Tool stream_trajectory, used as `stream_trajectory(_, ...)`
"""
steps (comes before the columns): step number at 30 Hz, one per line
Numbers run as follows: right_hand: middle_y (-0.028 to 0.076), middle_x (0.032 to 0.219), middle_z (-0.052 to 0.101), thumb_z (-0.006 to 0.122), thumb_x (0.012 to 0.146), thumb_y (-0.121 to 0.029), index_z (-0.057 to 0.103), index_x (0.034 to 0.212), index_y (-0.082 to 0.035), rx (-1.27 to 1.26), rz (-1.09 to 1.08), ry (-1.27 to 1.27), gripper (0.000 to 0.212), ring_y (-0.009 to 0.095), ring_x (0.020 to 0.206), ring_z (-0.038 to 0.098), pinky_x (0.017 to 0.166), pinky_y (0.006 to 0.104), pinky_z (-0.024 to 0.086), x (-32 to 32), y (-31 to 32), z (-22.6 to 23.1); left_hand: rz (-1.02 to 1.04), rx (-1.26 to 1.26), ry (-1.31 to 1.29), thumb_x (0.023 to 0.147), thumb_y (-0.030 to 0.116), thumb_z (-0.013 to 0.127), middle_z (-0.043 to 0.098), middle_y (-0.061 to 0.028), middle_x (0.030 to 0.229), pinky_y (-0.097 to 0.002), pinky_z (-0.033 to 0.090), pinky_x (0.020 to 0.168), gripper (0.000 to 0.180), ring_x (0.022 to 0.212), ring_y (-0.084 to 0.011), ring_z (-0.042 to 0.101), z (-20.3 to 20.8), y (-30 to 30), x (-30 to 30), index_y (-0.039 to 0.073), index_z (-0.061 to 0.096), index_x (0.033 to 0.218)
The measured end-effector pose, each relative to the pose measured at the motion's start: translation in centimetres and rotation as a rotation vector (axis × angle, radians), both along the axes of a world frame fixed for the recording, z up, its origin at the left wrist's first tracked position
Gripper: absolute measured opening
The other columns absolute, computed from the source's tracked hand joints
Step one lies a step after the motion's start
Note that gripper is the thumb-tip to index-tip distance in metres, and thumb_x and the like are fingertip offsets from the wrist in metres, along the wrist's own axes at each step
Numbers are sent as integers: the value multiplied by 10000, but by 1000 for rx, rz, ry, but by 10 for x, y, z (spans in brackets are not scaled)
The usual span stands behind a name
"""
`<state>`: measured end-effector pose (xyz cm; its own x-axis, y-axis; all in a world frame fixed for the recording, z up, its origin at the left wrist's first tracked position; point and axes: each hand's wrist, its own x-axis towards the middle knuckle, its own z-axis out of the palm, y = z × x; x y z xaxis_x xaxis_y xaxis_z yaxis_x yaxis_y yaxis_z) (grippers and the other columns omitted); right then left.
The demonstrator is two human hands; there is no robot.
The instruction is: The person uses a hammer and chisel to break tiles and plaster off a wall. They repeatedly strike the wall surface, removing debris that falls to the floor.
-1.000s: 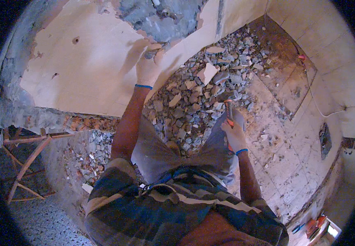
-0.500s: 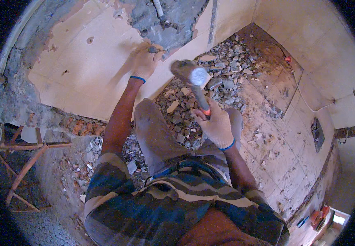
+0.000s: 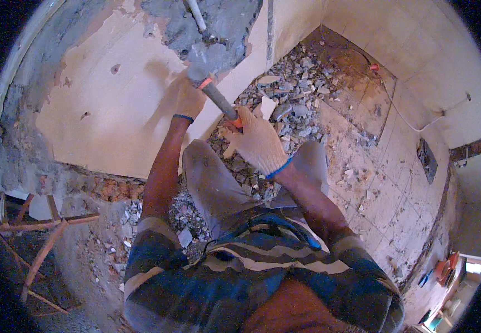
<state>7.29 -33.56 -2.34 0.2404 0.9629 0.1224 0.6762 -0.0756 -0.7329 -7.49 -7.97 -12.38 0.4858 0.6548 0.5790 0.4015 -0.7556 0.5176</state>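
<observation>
My right hand [image 3: 260, 143], in a cream knit glove with a blue cuff, grips the handle of a club hammer [image 3: 219, 101]. The hammer's head is over my left hand [image 3: 188, 101], which wears a matching glove. That left hand is closed around a chisel against the tiled wall, at the edge where tile meets bare grey mortar; the hammer head now hides the chisel. Cream wall tile [image 3: 101, 116] spreads left of my hand. Above it lies the exposed mortar patch [image 3: 218, 58], with a pipe [image 3: 196, 15] and a metal fitting [image 3: 214, 40].
Broken tile and mortar rubble [image 3: 293, 91] covers the floor between and beyond my knees. Dirty floor tiles [image 3: 374, 194] extend right, with a dark drain-like plate [image 3: 426, 161]. A thin pale hose [image 3: 401, 114] runs along the right wall. A wooden frame [image 3: 43, 244] stands lower left.
The hammer has swung up and left, from above the rubble to the chisel at my left hand. My right forearm has followed it. The left hand keeps its place on the wall.
</observation>
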Motion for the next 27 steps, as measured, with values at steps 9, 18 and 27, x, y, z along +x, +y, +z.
stream_trajectory(9,152,874,741,748,937,-296,640,1222,-95,388,185,15,365,384,770,749,640,503,587,-4,-20,25,170,148,280,992,273,696,739,-107,1229,-424,504,1029,228,1168,-350,661,29,-14,0,147,763,1169)
stream_trajectory(18,169,832,741,706,965,-353,626,1131,-96,56,95,-14,317,396,748,745,650,537,585,8,4,-11,78,156,200,979,170,712,694,-177,1212,-473,505,1057,264,1195,-380,638,-35,20,-27,79,709,1227)
stream_trajectory(27,141,823,708,708,946,-327,646,1164,-133,492,300,-28,298,384,751,726,666,530,589,2,-7,13,86,269,71,949,255,750,753,-50,1064,-428,552,923,122,925,-331,720,2,4,-14,201,749,1058)
